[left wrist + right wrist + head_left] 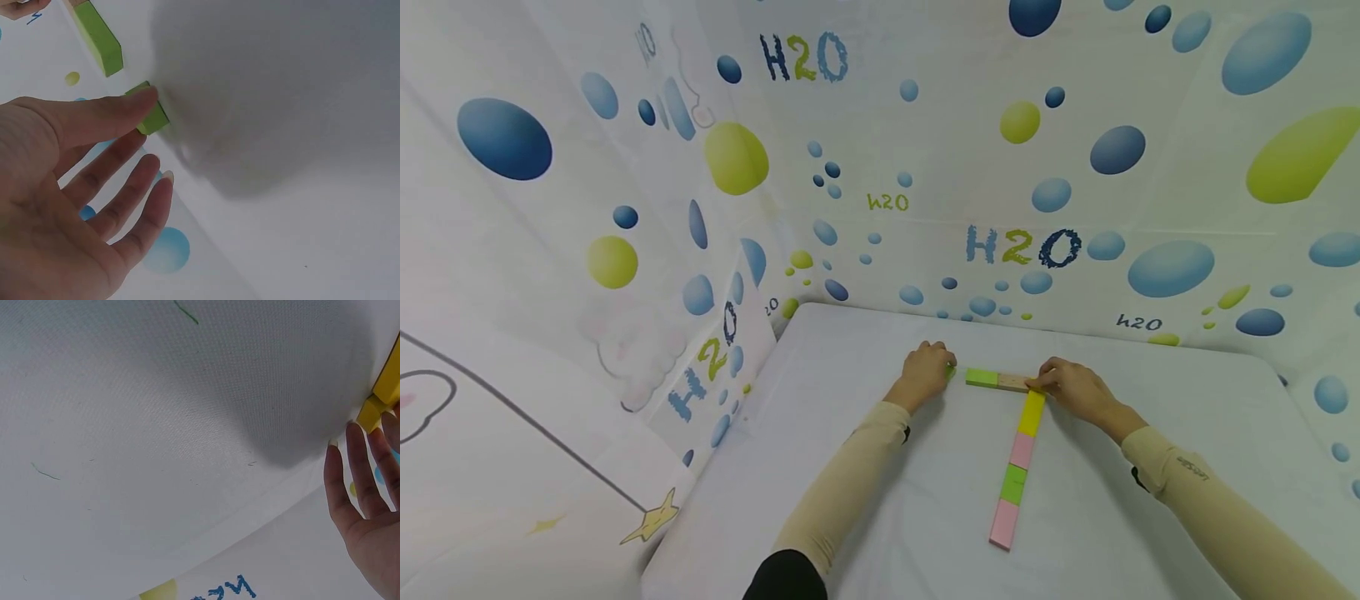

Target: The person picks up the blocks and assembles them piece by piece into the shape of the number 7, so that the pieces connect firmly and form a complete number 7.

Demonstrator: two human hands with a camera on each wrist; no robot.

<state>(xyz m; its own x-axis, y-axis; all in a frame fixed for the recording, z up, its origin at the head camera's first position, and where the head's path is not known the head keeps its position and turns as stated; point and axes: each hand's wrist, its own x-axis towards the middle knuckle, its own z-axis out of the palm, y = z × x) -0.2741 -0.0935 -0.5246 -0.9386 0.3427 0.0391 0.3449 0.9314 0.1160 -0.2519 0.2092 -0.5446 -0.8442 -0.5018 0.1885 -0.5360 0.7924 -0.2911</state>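
Observation:
My left hand [927,371] pinches a small green block [154,120] between thumb and fingertips, near the left end of a short row. That row holds a green block [982,377] and a plain wooden block [1012,382]. At the row's right end, my right hand [1078,392] has thumb and fingertips on a yellow block [371,414], partly covered by the fingers. From this corner a column runs toward me: a yellow block [1032,414], a pink block [1022,451], a green block [1012,484] and another pink block [1003,524].
Everything lies on a white-covered table [1097,508]. A white curtain [940,125] printed with blue and green dots and H2O lettering hangs behind it and along its left side.

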